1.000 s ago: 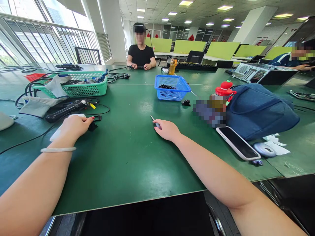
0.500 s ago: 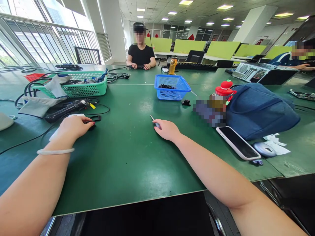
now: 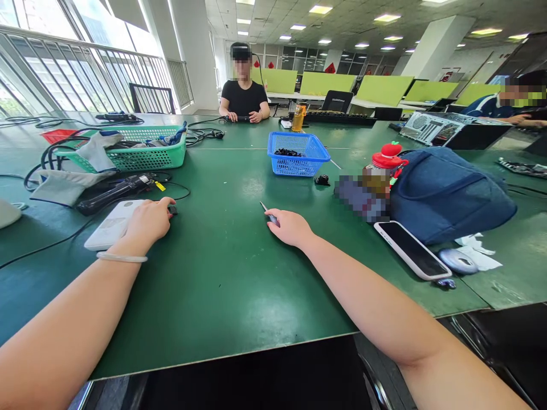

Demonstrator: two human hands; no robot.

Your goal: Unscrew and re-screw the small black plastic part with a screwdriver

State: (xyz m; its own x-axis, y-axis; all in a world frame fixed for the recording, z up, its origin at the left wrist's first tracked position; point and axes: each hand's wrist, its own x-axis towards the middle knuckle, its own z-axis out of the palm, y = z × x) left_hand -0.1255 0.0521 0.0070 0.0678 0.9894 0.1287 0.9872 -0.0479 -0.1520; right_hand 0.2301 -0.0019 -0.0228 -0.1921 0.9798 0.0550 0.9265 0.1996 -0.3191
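My left hand (image 3: 150, 221) lies low over the table beside a flat white box (image 3: 111, 224), its fingers curled down around a small black part (image 3: 172, 210). Most of that part is hidden under the fingers. In my right hand (image 3: 290, 226), which rests on the table near the middle, is a slim pointed metal tool (image 3: 264, 206). Its tip points away from me and to the left; the rest is largely covered by my fingers. Farther off stands a blue basket (image 3: 298, 165) with black parts (image 3: 289, 152) inside, and one loose black part (image 3: 322, 180) lies beside it.
At the left are a green basket (image 3: 149, 162) with gloves, a black handheld device (image 3: 115, 192) and cables. To the right lie a phone (image 3: 412, 250), a navy bag (image 3: 453, 191) and a red-lidded bottle (image 3: 387, 162). A person (image 3: 244, 98) sits across the table (image 3: 222, 319).
My left hand has shifted to the right, uncovering more of the white box and covering most of the black part. My right hand stays in place with the tool.
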